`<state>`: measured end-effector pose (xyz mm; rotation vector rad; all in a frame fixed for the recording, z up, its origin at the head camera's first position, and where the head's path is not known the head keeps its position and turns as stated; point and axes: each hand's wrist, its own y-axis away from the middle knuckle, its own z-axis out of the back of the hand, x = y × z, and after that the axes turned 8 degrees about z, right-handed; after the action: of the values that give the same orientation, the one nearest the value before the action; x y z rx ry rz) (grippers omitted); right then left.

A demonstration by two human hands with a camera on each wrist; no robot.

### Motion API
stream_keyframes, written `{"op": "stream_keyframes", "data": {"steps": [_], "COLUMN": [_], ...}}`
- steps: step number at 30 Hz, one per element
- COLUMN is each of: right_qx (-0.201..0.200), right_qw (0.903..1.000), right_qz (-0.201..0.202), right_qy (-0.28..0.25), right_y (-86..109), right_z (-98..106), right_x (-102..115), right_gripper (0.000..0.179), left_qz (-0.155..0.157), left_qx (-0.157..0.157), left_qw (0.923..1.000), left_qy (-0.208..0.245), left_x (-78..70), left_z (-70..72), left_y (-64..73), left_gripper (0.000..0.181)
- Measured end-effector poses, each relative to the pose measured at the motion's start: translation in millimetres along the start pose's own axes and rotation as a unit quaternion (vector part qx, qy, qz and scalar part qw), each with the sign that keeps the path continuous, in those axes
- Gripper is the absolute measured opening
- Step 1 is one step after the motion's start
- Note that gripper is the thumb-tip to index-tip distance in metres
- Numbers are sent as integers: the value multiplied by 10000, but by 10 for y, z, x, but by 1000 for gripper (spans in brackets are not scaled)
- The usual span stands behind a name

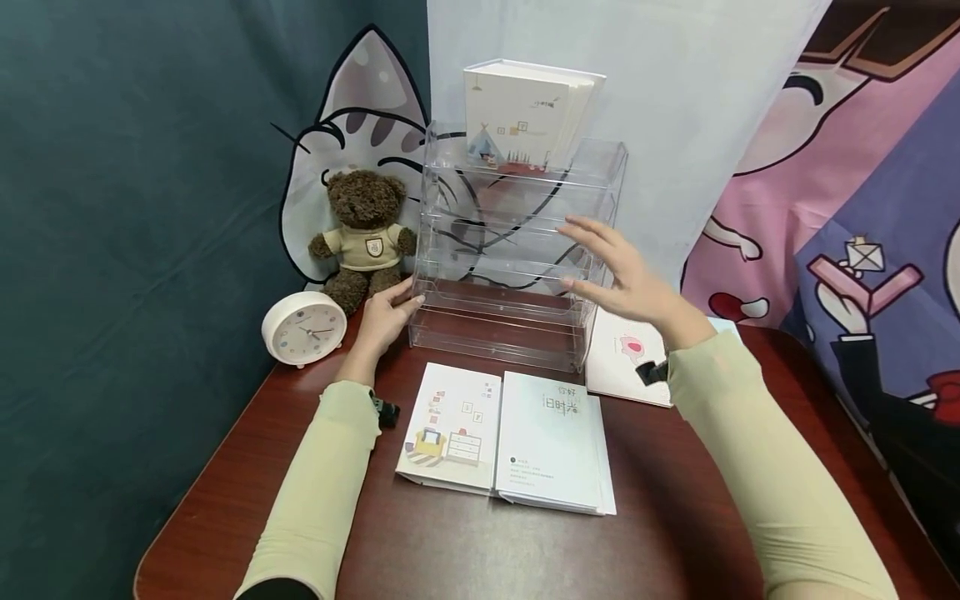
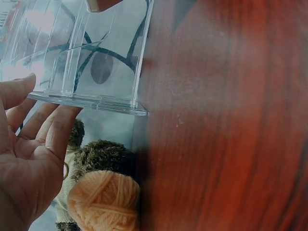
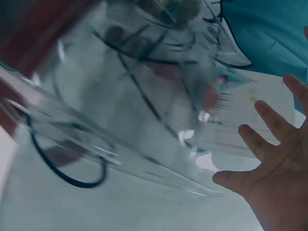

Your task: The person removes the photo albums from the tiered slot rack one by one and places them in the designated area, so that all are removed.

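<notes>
A clear plastic tiered rack (image 1: 495,349) stands at the back of the table. My left hand (image 1: 385,321) holds its left side panel. In the left wrist view, the thumb lies on one face of the panel and the fingers (image 2: 60,126) on the other. Raised before the rack's right side is my right hand (image 1: 626,279), fingers spread and holding nothing. A thick white book (image 1: 517,117) with a tent drawing leans upright in the top tier. Two books lie in front of the rack: one with furniture drawings (image 1: 453,425), one pale with lettering (image 1: 551,450).
Left of the rack sit a brown teddy bear (image 1: 366,229) and a round white clock (image 1: 306,329). An orange yarn ball (image 2: 105,199) shows by the bear in the left wrist view. Right of the rack lies a booklet (image 1: 626,371) with a pink elephant.
</notes>
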<state>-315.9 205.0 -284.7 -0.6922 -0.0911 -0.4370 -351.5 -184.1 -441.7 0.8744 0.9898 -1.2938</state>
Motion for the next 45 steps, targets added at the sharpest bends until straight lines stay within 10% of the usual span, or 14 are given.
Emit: {"op": "stream_keyframes", "data": {"steps": [8,30,45], "right_qx": [-86,-845,766], "right_qw": [9983,9815,9511], "right_qz": [312,324,-1244], "right_qy": [493,1688,2720], "right_y": [-570,-1373,-1974], "right_z": [350,726,768], "right_x": [6,7,-128], "right_gripper": [67,58,66], "left_qz": [-21,-103,-102], "left_qx": [-2,-40,-158], "left_qw": [10000,9998,9998], "left_qy": [-21,-177,38], "left_x": [-17,-7,-23], "left_z": [7,13,-2], "left_y": [5,19,26], "left_gripper": [55,53,53]}}
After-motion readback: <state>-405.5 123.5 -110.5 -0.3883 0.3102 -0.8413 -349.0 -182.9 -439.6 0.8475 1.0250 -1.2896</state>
